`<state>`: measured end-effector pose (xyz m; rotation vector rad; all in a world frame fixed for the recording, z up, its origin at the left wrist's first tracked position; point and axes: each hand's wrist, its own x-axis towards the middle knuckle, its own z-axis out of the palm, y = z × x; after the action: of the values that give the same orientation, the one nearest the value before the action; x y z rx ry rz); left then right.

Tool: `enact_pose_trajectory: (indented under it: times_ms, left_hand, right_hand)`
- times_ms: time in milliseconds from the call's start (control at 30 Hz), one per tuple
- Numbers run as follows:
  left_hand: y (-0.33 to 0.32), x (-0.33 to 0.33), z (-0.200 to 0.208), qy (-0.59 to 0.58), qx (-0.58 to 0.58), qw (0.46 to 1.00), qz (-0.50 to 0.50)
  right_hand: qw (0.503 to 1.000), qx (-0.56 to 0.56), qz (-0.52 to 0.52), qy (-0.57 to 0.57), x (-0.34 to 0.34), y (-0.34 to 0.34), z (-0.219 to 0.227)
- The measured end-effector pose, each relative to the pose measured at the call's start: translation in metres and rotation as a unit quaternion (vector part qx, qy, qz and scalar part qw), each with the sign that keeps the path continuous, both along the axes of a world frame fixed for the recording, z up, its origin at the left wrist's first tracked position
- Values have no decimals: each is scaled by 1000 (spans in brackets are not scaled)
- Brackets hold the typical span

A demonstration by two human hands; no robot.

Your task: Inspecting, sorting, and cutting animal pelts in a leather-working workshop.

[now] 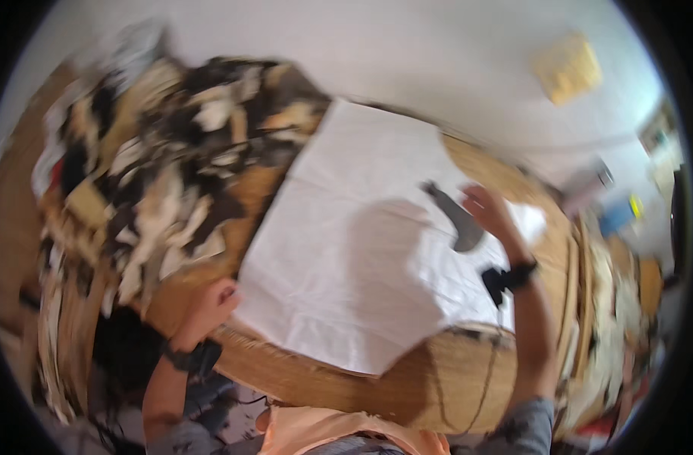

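Observation:
A large creased white sheet [339, 227] is spread over the wooden table. My left hand [210, 309], its fingers curled closed, is at the sheet's near left edge; whether it grips the edge is unclear. Over the right part of the sheet is my right hand [489, 212], fingers bent together and blurred; anything inside them is hidden. A dark grey elongated shape [458, 222] appears on the sheet just left of that hand. Blur keeps me from telling whether it is a thing or a shadow. Both wrists wear black bands with small dark devices.
Many black, white and tan scraps [172, 174] are heaped on the table's left side. Bare wood of the table [323, 379] shows along the near edge. A pale wall [452, 61] rises behind. Right of the table stand a grey cylinder [589, 184] and a blue object [617, 218].

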<state>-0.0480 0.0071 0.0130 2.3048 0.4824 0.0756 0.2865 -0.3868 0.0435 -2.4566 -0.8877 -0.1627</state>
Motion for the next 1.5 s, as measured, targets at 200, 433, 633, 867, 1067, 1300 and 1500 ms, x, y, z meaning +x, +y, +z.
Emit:
enact_pose_trajectory:
  times_ms: [200, 433, 633, 867, 1067, 1300, 1500]
  left_hand:
    - [-32, 21, 5, 62, 23, 997, -31]
    - [-74, 37, 46, 204, 98, 973, -40]
    - [-95, 42, 76, 263, 193, 944, -55]
    - [-60, 31, 58, 286, 206, 931, -96]
    - [-66, 29, 59, 269, 103, 956, -50]
    - [-60, 30, 63, 205, -25, 976, -68]
    - [-77, 54, 73, 131, -169, 971, -111]
  right_hand:
    - [975, -142, -143, 95, 16, -21, -56]
    - [975, -108, -196, 1, 4, -20, -74]
    - [885, -124, -444, 65, 8, -108, -64]
    - [721, -27, -688, 76, 12, -210, -76]
    - [732, -21, -677, 76, -21, -227, -63]
    - [828, -82, -554, 27, -118, -233, -15]
    - [817, -120, -555, 104, -207, -253, -43]
